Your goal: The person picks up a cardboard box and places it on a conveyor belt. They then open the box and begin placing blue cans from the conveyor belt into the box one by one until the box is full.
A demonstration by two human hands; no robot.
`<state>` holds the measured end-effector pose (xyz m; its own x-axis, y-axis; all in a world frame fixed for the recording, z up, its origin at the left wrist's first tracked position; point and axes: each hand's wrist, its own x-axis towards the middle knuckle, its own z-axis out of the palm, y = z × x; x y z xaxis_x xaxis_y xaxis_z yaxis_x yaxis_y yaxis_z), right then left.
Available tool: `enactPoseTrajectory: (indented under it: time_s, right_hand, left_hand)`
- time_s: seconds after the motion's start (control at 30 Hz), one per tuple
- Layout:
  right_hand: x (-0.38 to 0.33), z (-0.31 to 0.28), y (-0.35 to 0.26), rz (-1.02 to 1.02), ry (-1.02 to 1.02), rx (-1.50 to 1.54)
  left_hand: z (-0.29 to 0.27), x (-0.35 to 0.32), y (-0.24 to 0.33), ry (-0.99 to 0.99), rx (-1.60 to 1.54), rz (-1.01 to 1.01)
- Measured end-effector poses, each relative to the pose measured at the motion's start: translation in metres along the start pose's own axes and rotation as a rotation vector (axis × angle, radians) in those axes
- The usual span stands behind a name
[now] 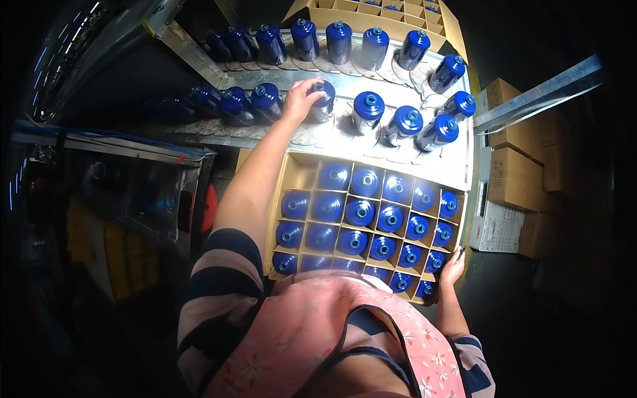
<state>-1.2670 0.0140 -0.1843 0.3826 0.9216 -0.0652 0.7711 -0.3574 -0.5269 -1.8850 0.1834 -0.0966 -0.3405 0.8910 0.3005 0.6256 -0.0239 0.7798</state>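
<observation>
Reaching forward, my left hand (302, 101) is closed around the upper part of a blue glass bottle (323, 105) that stands on the conveyor (338, 137). Its thumb and fingers wrap the shoulder below the short clear neck. Directly in front of my body is an open cardboard box (282, 174) with dividers. Blue bottles (360, 212) stand upright in its cells; the far-left corner cell shows bare cardboard. At the box's near right side, my right hand (453, 266) grips the outer edge. My apron hides part of the nearest row.
More blue bottles (339, 42) line the curving conveyor, in a far row and a near row. Behind it sits another divided carton (318, 16). A metal bar (541, 93) juts in at the right, before stacked cardboard boxes (514, 178). A metal frame (189, 50) stands left.
</observation>
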Motion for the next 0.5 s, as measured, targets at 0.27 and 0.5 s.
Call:
enactPoseTrajectory:
  time_s: [0.27,0.5]
  right_hand:
    - [-0.003,-0.013,-0.003,0.013,-0.029,0.036]
    - [-0.01,-0.012,0.005,0.001,-0.043,0.044]
  left_hand:
    - [0.02,-0.011,0.037,-0.139,0.055,-0.031]
    - [-0.027,-0.025,0.019,0.425,0.145,0.058]
